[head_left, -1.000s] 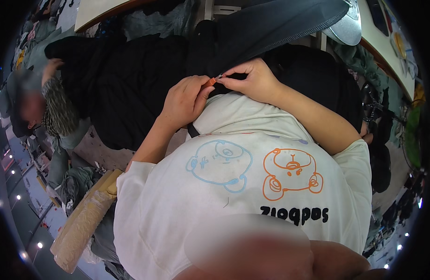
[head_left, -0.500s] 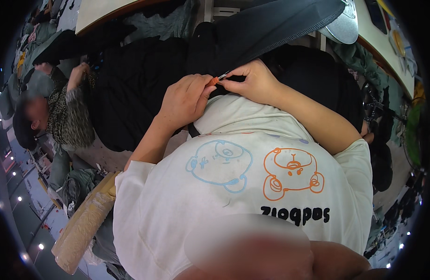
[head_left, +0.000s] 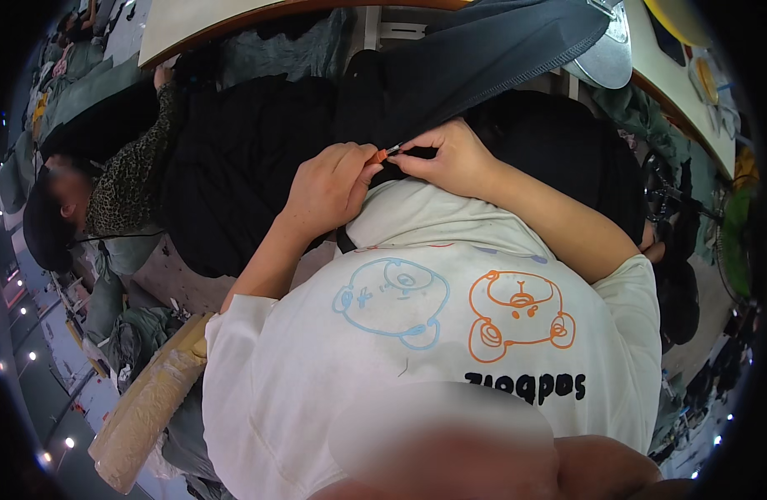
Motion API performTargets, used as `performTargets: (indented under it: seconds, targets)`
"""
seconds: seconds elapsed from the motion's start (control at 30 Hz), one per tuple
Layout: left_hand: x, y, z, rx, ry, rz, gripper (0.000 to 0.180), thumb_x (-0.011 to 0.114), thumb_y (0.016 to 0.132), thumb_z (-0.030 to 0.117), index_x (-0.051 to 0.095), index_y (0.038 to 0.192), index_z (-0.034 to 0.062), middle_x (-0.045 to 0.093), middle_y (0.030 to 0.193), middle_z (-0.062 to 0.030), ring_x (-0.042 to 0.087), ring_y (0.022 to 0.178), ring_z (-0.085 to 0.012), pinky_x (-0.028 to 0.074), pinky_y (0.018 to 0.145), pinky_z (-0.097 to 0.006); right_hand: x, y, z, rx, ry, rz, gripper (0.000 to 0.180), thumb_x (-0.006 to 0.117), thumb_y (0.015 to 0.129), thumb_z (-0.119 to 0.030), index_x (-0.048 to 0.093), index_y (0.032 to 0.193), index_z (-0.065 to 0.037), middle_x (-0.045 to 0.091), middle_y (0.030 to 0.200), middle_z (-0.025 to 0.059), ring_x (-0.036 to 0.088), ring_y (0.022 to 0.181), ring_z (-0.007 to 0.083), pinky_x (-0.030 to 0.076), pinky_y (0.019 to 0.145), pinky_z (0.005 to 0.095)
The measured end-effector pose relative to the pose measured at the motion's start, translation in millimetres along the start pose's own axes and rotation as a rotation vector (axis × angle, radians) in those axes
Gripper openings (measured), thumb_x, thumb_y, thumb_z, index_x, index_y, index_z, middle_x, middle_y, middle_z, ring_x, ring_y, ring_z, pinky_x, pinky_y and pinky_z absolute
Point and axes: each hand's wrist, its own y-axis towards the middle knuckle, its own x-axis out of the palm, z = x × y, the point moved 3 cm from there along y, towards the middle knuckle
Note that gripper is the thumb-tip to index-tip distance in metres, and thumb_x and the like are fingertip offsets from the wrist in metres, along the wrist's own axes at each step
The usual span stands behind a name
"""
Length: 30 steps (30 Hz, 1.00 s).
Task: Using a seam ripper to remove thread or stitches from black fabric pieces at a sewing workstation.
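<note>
Head view showed much of the scene bent and darkened toward its rim, and a blurred patch covered the lower middle, so that part could not be read. At far left another person [head_left: 92,187] in a dark speckled sleeve leaned over heaped cloth, face not to be made out, one arm stretched up toward a pale table edge [head_left: 208,25]. Low on the left lay a long roll wrapped in clear plastic [head_left: 146,408], tan in colour, its lower end cut off by the dark rim. The left hand [head_left: 329,187] came up from a white sleeve, wrist bent, fingers curled narrow and pinched around a small orange-handled tool [head_left: 382,153]; how much of the tool lay inside the grip could not be told. That tool sat between the two hands, its metal tip touching the black fabric [head_left: 242,158] spread across the middle. Just beside it the right hand [head_left: 450,158] lay knuckles up, fingers folded tight and pinching the fabric's edge under a dark grey panel with a stitched hem [head_left: 483,58]. Below the hands, the wearer's white shirt [head_left: 450,350] bore a blue and an orange outline figure over dark lettering. At upper right a grey curved object [head_left: 604,58] was partly cut off
</note>
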Motion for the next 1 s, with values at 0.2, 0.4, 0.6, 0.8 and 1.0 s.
performTargets:
  seconds: [0.2,0.4,0.6,0.8,1.0]
  targets:
    - [2,7,5,0.008,0.022,-0.004,0.016,0.07,0.095,0.01,0.066,0.107,-0.001,0.071,0.091,-0.0135,0.07,0.077,-0.0298,0.057,0.067,-0.037,-2,0,1,-0.068,-0.004,-0.006,0.017,0.08,0.084,-0.018,0.082,0.095,-0.004,0.078,0.088,0.0149,0.075,0.077,0.0292,0.058,0.076,0.0341]
    - [4,16,12,0.054,-0.015,0.046,0.016,0.069,0.095,0.009,0.067,0.106,-0.0016,0.07,0.09,-0.0132,0.07,0.076,-0.0298,0.057,0.067,-0.037,-2,-3,7,-0.042,-0.056,-0.027,0.017,0.077,0.085,-0.021,0.082,0.096,-0.01,0.076,0.084,0.014,0.072,0.078,0.0315,0.053,0.084,0.0396]
    - [-3,29,22,0.115,-0.012,0.072,0.016,0.069,0.094,0.008,0.067,0.107,-0.0018,0.07,0.09,-0.0136,0.07,0.077,-0.0306,0.057,0.068,-0.037,3,-9,5,-0.128,-0.161,0.006,0.014,0.075,0.085,-0.023,0.081,0.09,-0.011,0.074,0.078,0.0113,0.07,0.079,0.0327,0.05,0.087,0.0448]
    - [-19,40,37,0.106,-0.062,0.073,0.015,0.069,0.093,0.007,0.067,0.106,-0.0009,0.069,0.088,-0.0126,0.069,0.075,-0.0302,0.055,0.066,-0.037,1,-8,-18,-0.093,-0.159,-0.066,0.016,0.075,0.084,-0.022,0.079,0.092,-0.008,0.074,0.082,0.0135,0.071,0.081,0.0342,0.053,0.081,0.0455]
    - [-28,55,44,0.102,-0.093,0.115,0.015,0.069,0.094,0.008,0.066,0.107,-0.0004,0.068,0.086,-0.0123,0.068,0.073,-0.0294,0.053,0.066,-0.037,-5,4,-36,0.004,-0.226,-0.167,0.019,0.077,0.081,-0.018,0.073,0.09,-0.002,0.073,0.083,0.0167,0.072,0.079,0.0359,0.056,0.071,0.0436]
